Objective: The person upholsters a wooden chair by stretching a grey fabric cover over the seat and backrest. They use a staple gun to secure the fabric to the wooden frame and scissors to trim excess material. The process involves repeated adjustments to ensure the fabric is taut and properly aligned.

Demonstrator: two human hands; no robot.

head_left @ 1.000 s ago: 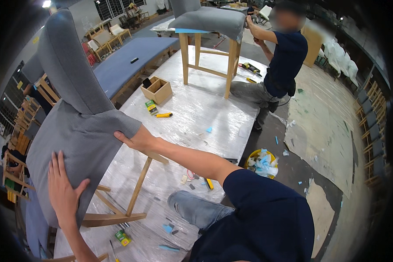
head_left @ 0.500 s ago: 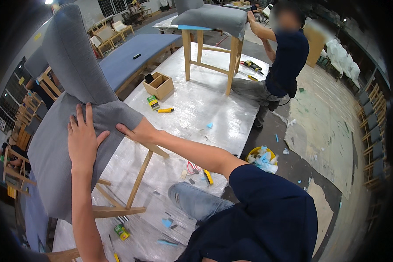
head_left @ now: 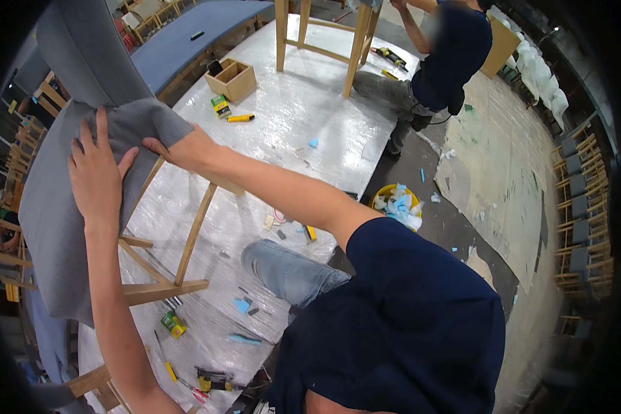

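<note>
An upholstered chair with a grey fabric seat (head_left: 52, 207), a tall grey backrest (head_left: 83, 52) and wooden legs stands at the left. On top of the seat, near the backrest, my left hand (head_left: 95, 172) lies flat with its fingers apart. My right hand (head_left: 186, 147) grips the seat cover at the front corner by the backrest. Its thumb rests on the fabric, and its other fingers are hidden behind the edge. Creases run through the cloth (head_left: 127, 124) between both hands.
A plastic-wrapped tabletop (head_left: 324, 148) carries a wooden box (head_left: 231, 79), a yellow cutter (head_left: 240, 119), a green-yellow packet (head_left: 173, 324) and scraps. A co-worker (head_left: 448, 58) handles another chair (head_left: 324, 52) at the far side. A yellow scrap bucket (head_left: 397, 205) stands on the floor.
The view has tipped downward, so the scene sits higher and further left. Both hands keep about the same places on the seat. Tools at the near table edge have come into view.
</note>
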